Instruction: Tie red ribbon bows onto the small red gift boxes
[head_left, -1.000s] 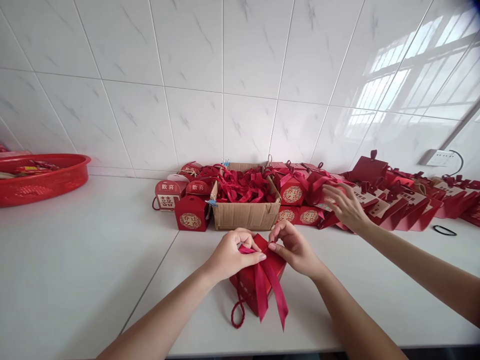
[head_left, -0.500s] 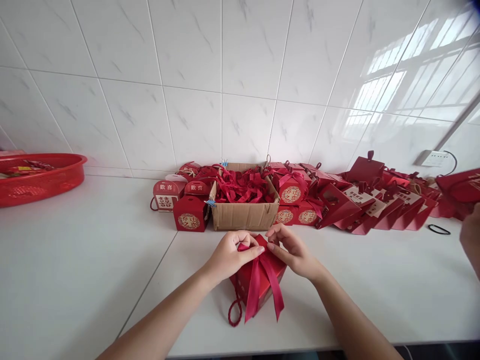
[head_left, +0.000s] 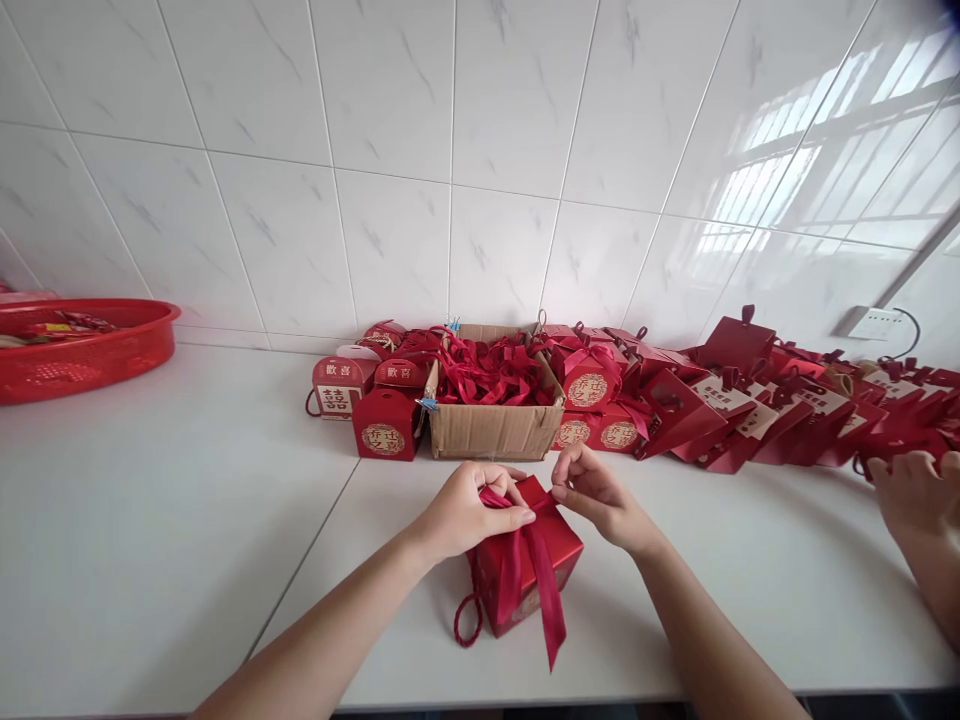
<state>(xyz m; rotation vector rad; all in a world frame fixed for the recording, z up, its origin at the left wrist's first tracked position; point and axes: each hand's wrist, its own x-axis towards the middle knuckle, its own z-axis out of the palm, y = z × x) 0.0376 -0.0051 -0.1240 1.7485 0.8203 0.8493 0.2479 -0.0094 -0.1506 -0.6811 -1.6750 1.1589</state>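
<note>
A red gift box [head_left: 564,548] stands on the white table in front of me, tilted slightly to my view. Dark pink satin ribbon [head_left: 550,610] is looped at its top, with two tails hanging down the near side. My left hand [head_left: 480,508] pinches the ribbon at the knot, thumb on top. My right hand [head_left: 594,498] has thumb and forefinger closed on a ribbon loop at the box's right upper edge. A braided red cord loop [head_left: 468,620] hangs at the box's lower left. The knot itself is partly hidden by my left fingers.
Behind the box stands a cardboard carton [head_left: 491,432] full of ribbons. Finished-looking red boxes [head_left: 384,425] flank it, and a row of red boxes [head_left: 750,420] runs right. A red plastic basket [head_left: 142,350] sits far left. Another person's hand [head_left: 916,500] reaches in at right.
My right hand has moved a little right, drawing the ribbon outward from the knot. My left hand keeps its pinch. The other person's hand has set down a red box at the right.
</note>
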